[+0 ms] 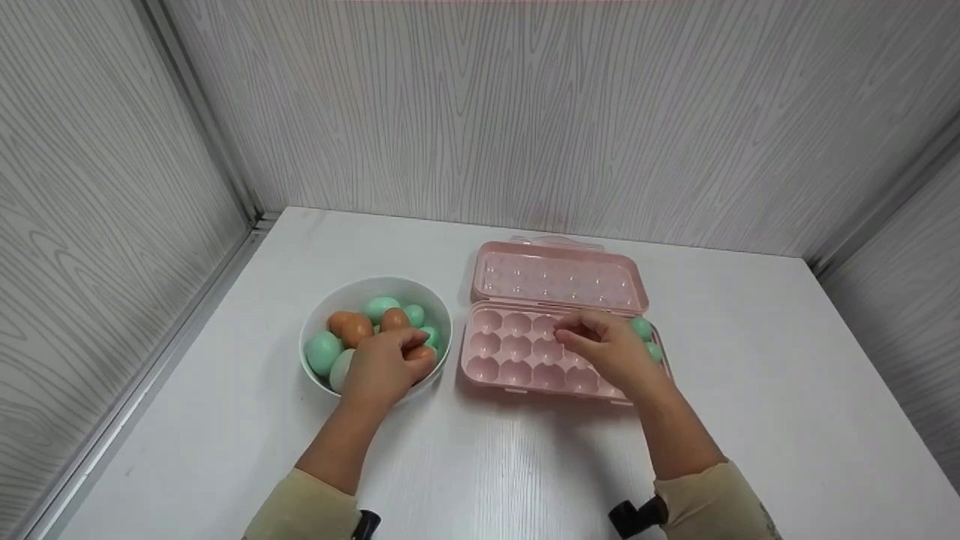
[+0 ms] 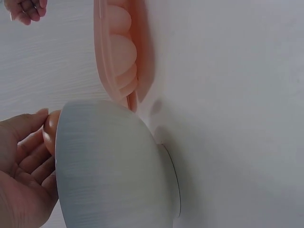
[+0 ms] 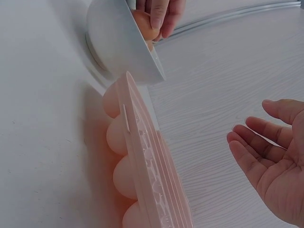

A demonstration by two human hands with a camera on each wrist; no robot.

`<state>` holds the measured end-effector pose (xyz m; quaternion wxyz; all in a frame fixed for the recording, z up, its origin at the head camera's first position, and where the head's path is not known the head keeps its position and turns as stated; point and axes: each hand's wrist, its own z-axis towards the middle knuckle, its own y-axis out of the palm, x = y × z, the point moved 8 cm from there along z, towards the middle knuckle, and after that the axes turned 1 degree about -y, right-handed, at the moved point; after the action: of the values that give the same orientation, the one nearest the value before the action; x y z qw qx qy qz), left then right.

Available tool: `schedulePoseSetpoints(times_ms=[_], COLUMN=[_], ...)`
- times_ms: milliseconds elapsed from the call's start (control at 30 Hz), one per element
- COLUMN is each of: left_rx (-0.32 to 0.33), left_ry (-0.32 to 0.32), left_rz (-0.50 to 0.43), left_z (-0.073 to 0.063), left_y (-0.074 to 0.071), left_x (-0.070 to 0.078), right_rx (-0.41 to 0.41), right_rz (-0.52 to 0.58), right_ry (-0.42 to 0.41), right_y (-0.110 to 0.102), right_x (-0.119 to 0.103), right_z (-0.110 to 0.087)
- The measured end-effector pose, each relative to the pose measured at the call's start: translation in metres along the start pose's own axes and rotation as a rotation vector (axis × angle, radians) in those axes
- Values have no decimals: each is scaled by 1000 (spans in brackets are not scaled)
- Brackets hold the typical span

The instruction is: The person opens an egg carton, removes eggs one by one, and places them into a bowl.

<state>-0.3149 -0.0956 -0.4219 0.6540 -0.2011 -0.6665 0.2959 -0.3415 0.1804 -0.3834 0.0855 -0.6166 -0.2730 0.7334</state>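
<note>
At the left stands a white bowl (image 1: 444,313) filled with brown, green and pale eggs. My left hand (image 1: 381,367) reaches over its near right side and pinches a brown egg (image 1: 422,355) between thumb and fingers. In the left wrist view that egg (image 2: 50,132) shows at the bowl's rim. A pink egg carton (image 1: 516,347) lies with its lid folded back, right of the bowl. Over the carton hovers my right hand (image 1: 606,346), fingers loosely bent and holding nothing. Two green eggs (image 1: 641,328) show at the carton's right end, partly behind this hand.
The carton's lid (image 1: 559,277) lies toward the back wall, with a clear handle (image 1: 559,241) beyond it. Wood-grain panels (image 1: 495,112) enclose the white table (image 1: 480,465) at the back and on both sides.
</note>
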Motion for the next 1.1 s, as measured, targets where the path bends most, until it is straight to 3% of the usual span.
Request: schedulePoseSetpoints(times_ms=[267, 500, 633, 833, 1100], left_rx=[-88, -89, -97, -106, -208], left_ry=[-55, -52, -34, 33, 111], left_rz=[-186, -276, -326, -293, -371], left_z=[7, 11, 13, 18, 21], left_y=[1, -4, -1, 14, 45], left_x=[-7, -1, 10, 36, 65], right_rx=[9, 29, 45, 109, 207], right_rz=[3, -30, -10, -41, -93], right_ry=[37, 27, 43, 98, 166], right_y=[-7, -19, -29, -53, -88], right_x=[6, 11, 20, 38, 67], right_z=[0, 0, 0, -5, -15])
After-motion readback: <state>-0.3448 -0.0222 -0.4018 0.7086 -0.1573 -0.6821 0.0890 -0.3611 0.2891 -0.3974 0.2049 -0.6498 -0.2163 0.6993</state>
